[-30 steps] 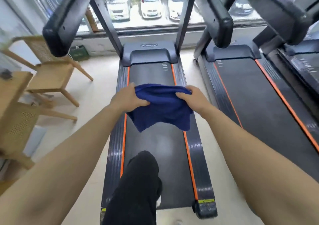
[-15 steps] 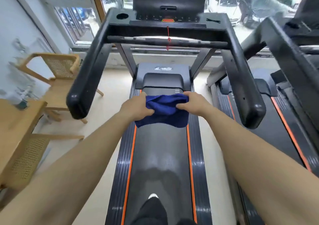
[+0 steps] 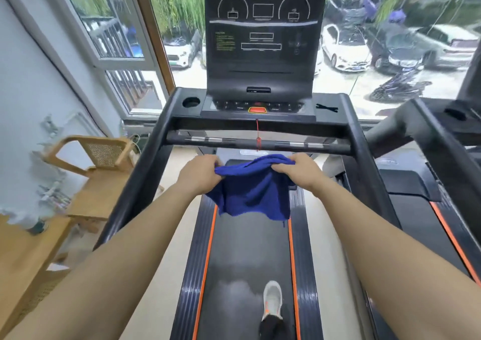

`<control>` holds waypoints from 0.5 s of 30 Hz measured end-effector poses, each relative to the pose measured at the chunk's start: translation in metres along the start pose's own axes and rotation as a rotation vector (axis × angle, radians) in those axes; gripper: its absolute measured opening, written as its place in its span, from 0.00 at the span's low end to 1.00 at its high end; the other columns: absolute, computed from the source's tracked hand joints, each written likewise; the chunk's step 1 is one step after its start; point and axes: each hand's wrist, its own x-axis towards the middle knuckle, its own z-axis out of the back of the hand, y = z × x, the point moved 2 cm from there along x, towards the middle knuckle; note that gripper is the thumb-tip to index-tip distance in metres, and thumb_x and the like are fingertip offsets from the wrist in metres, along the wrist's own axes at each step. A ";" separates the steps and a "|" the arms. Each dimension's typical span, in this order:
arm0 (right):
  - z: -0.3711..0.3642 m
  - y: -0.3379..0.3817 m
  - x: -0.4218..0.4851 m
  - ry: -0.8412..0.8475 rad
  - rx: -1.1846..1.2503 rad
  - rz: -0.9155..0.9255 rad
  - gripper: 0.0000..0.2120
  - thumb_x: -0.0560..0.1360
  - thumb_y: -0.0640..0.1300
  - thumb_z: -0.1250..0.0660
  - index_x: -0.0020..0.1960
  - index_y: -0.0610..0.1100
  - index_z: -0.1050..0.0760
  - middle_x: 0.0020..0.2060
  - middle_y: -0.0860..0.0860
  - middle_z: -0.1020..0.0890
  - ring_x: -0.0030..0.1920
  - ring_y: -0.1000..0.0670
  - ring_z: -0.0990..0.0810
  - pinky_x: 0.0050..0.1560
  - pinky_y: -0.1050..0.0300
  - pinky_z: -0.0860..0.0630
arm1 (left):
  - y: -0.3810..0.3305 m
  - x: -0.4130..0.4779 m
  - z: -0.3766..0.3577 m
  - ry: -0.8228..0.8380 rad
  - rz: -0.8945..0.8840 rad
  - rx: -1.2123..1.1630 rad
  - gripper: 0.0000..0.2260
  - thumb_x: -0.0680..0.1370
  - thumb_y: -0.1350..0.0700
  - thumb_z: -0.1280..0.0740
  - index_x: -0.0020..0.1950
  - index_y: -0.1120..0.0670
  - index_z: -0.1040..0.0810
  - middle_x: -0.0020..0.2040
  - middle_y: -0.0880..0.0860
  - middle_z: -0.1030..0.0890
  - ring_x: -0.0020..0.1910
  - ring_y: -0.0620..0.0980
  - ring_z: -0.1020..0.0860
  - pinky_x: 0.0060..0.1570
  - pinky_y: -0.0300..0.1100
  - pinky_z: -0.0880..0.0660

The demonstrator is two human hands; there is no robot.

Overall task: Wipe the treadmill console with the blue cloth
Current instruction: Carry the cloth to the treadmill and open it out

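Note:
The blue cloth (image 3: 253, 191) hangs bunched between my two hands, above the treadmill belt (image 3: 250, 256). My left hand (image 3: 199, 174) grips its left top edge and my right hand (image 3: 299, 170) grips its right top edge. Both hands are just below the front crossbar (image 3: 257, 144). The black treadmill console (image 3: 263, 40) stands upright ahead of and above the hands, with a button panel and an orange stop button (image 3: 257, 110) at its base. A red safety cord (image 3: 257, 134) hangs from that button. The cloth does not touch the console.
Black side handrails (image 3: 138, 183) (image 3: 367, 183) flank my arms. A cup holder (image 3: 191, 102) sits left of the panel. Wooden chairs (image 3: 96, 178) and a wooden table (image 3: 23, 261) stand to the left. A second treadmill (image 3: 429, 157) is on the right. My shoe (image 3: 272, 300) is on the belt.
I have stepped forward on the belt and my view has risen, so the full console now shows. Both hands, still holding the cloth, are closer to the crossbar.

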 end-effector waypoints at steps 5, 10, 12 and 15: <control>0.033 0.012 0.080 0.034 0.291 0.038 0.12 0.78 0.42 0.34 0.45 0.33 0.21 0.32 0.41 0.20 0.33 0.45 0.26 0.35 0.57 0.27 | -0.028 0.077 0.020 -0.034 0.042 -0.240 0.07 0.76 0.56 0.32 0.38 0.48 0.20 0.35 0.46 0.20 0.35 0.49 0.22 0.30 0.39 0.31; 0.062 0.034 0.155 0.043 0.321 0.051 0.13 0.79 0.44 0.35 0.50 0.33 0.20 0.37 0.44 0.17 0.35 0.47 0.22 0.35 0.57 0.27 | -0.052 0.146 0.037 -0.094 0.121 -0.467 0.05 0.78 0.61 0.35 0.44 0.52 0.24 0.39 0.50 0.20 0.36 0.55 0.20 0.34 0.43 0.26; 0.070 0.044 0.179 0.039 0.326 0.077 0.11 0.80 0.43 0.36 0.49 0.36 0.19 0.38 0.48 0.18 0.37 0.50 0.24 0.37 0.56 0.29 | -0.056 0.171 0.041 -0.144 0.140 -0.502 0.05 0.77 0.62 0.36 0.44 0.52 0.24 0.41 0.48 0.20 0.41 0.52 0.22 0.36 0.42 0.27; 0.076 0.052 0.214 0.053 0.310 0.079 0.11 0.81 0.42 0.39 0.50 0.35 0.22 0.37 0.48 0.22 0.35 0.50 0.28 0.32 0.57 0.35 | -0.062 0.210 0.043 -0.181 0.171 -0.568 0.03 0.77 0.61 0.36 0.48 0.55 0.24 0.41 0.50 0.21 0.39 0.51 0.24 0.36 0.44 0.28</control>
